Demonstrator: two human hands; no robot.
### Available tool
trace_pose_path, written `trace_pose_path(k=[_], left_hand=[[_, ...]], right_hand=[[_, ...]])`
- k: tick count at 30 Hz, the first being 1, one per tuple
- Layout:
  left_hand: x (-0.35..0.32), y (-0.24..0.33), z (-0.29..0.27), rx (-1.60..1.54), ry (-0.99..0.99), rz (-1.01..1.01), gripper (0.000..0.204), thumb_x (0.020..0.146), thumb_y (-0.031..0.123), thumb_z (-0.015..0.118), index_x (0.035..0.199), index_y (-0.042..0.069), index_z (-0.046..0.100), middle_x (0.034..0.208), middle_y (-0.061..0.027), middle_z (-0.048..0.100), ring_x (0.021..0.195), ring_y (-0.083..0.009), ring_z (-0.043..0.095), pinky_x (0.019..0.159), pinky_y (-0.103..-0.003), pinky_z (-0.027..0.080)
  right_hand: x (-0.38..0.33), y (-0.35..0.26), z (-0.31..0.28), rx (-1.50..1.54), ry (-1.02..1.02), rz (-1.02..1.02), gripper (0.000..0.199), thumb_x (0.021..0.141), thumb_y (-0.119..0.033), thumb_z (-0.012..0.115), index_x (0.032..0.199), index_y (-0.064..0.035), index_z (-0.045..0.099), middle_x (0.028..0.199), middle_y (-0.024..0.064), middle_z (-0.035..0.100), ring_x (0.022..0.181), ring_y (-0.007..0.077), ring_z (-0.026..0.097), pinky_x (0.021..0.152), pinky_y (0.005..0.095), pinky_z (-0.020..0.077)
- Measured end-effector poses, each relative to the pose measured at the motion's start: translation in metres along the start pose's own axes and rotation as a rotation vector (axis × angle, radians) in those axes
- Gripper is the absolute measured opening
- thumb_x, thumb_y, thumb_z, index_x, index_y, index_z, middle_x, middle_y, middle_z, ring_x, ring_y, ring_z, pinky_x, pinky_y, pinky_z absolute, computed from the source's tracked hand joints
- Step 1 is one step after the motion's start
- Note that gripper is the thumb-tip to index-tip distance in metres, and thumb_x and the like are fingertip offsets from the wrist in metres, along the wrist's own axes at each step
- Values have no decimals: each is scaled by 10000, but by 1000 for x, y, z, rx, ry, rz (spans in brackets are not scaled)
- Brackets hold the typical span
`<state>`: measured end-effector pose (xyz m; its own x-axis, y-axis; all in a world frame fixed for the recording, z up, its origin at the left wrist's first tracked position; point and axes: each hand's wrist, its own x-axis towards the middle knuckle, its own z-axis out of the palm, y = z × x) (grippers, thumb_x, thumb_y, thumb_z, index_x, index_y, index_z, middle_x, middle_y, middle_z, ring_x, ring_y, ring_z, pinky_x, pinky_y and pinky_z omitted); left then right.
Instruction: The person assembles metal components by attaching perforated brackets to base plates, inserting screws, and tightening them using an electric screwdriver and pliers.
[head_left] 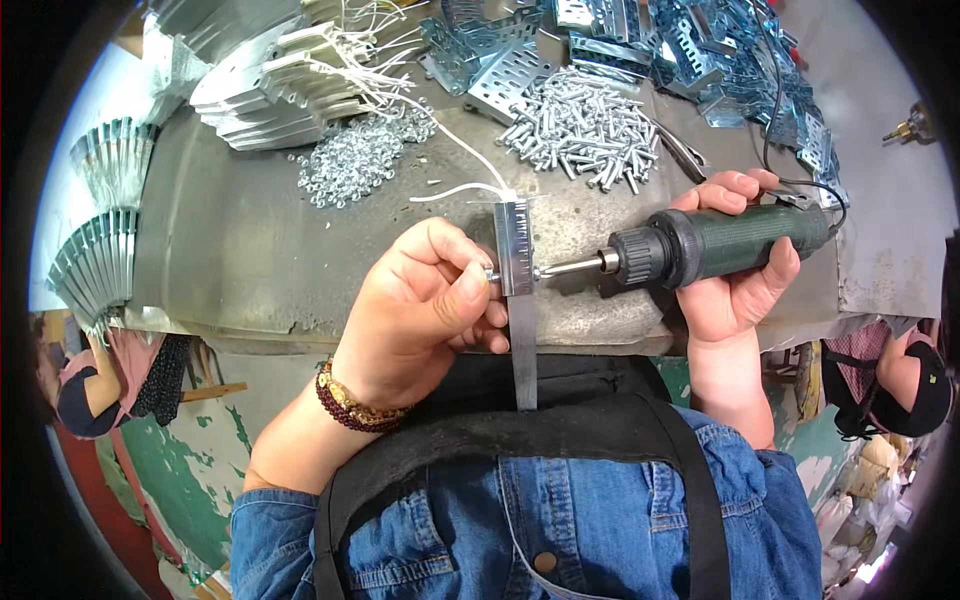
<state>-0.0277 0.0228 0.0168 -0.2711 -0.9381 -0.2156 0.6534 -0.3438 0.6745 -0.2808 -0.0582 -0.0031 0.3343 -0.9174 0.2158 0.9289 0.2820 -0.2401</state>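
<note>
Perforated, narrow metal bracket strip [518, 270] stands upright at the near edge of a grey metal workbench [240, 250], pinched by the left hand [425, 310]. Right hand [735, 270] is wrapped around a dark green electric screwdriver [720, 245], its bit touching the strip. Silver screws [585, 125] lie heaped behind.

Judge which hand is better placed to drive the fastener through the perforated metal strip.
Probably the right hand: it grips the dark green electric screwdriver, whose bit already meets the perforated silver metal strip. The left hand pinches that strip, steadying it.
</note>
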Motion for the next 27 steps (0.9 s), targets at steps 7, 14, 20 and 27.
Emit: trace_pose_path(k=[7, 14, 20, 27], left_hand=[[1, -7, 0, -5, -34, 50, 156, 875, 96, 621, 945, 75, 483, 806, -49, 585, 699, -136, 595, 617, -296, 523], [1, -5, 4, 17, -18, 71, 156, 873, 82, 621, 937, 70, 479, 837, -55, 582, 714, -140, 597, 620, -296, 525], [5, -8, -1, 19, -53, 106, 154, 875, 67, 614, 939, 64, 475, 877, -70, 579, 729, -147, 587, 627, -300, 524], [6, -8, 3, 43, -29, 130, 153, 874, 58, 613, 932, 60, 471, 851, -66, 569, 704, -143, 580, 633, -293, 522]], right_hand=[[0, -1, -1, -8, -12, 5, 489, 664, -168, 783, 1112, -173, 585, 1058, 6, 499, 1003, 161, 506, 1069, 436, 295], [-2, -1, 7, 13, 14, -8, 491, 680, -158, 775, 1122, -176, 561, 1043, -3, 498, 997, 160, 504, 1071, 446, 289], [-10, -3, 26, -8, 73, -69, 416, 686, -133, 768, 1039, -164, 548, 998, -23, 498, 986, 164, 497, 1074, 446, 266], [-9, -3, 34, -59, 189, -89, 351, 685, -130, 769, 954, -149, 544, 981, -17, 507, 987, 165, 497, 1074, 439, 263]])
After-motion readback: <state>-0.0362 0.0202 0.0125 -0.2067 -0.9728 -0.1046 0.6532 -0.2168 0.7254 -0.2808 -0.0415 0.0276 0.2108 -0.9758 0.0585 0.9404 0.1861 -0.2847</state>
